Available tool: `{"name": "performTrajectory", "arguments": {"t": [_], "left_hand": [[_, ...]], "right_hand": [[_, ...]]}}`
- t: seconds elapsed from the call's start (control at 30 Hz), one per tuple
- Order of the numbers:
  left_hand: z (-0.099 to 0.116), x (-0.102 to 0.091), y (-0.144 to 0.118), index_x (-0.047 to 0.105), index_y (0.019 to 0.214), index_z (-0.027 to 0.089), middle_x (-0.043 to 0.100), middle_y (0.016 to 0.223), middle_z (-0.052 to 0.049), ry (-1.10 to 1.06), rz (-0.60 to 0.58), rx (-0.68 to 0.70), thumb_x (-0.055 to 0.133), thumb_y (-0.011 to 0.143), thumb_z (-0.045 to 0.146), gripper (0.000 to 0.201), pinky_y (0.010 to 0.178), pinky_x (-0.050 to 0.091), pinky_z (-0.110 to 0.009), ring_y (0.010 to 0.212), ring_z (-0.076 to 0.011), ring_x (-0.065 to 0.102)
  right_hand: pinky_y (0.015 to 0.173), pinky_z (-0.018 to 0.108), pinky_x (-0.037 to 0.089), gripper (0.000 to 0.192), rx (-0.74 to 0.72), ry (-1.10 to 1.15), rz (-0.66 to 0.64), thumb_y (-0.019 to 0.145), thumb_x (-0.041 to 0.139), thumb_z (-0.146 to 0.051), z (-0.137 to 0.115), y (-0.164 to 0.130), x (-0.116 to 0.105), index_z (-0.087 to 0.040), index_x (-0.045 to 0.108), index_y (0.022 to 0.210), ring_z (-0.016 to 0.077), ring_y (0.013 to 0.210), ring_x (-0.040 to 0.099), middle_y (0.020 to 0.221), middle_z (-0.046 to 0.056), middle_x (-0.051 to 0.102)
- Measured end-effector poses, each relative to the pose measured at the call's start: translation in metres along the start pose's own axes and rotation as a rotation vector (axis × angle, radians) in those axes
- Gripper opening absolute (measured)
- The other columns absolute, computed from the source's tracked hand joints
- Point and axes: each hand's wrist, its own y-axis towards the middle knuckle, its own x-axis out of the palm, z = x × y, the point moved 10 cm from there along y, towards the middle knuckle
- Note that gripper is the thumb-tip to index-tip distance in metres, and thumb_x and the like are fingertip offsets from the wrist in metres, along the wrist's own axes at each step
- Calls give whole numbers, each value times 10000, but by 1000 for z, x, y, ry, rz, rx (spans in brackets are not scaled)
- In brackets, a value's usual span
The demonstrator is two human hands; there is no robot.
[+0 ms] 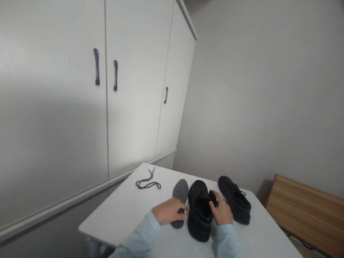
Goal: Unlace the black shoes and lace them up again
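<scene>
Two black shoes stand on a white table [126, 211]. My right hand [221, 211] grips the right side of the nearer shoe [199, 211] at its opening, thumb on the tongue. My left hand [170, 210] rests on a grey insole [180, 193] that lies flat just left of that shoe; whether it grips the insole I cannot tell. The second black shoe [235, 200], laced, sits to the right, untouched. A loose black shoelace [147, 182] lies further back on the left of the table.
White cupboard doors with dark handles [96, 67] fill the left and stand close behind the table. A wooden bench or board [303, 211] is low on the right by the grey wall.
</scene>
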Motion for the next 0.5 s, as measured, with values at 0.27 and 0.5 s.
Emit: {"name": "performTrajectory", "arguments": {"t": [0.27, 0.5], "left_hand": [[-128, -69, -18, 479, 1272, 224, 501, 1262, -172, 263, 241, -694, 518, 819, 375, 479, 887, 373, -477, 1128, -340, 481], [-180, -58, -51, 497, 1228, 211, 486, 1249, -210, 318, 282, -1036, 454, 811, 461, 488, 829, 314, -567, 1139, -405, 430]], "right_hand": [[689, 302, 462, 459, -13, 1, 5, 811, 435, -318, -2, -1, -1, -291, 472, 1268, 225, 792, 661, 793, 23, 690], [684, 303, 453, 450, -13, 3, 4, 822, 428, -315, -1, 1, 2, -302, 460, 1271, 222, 784, 661, 799, 19, 690]]}}
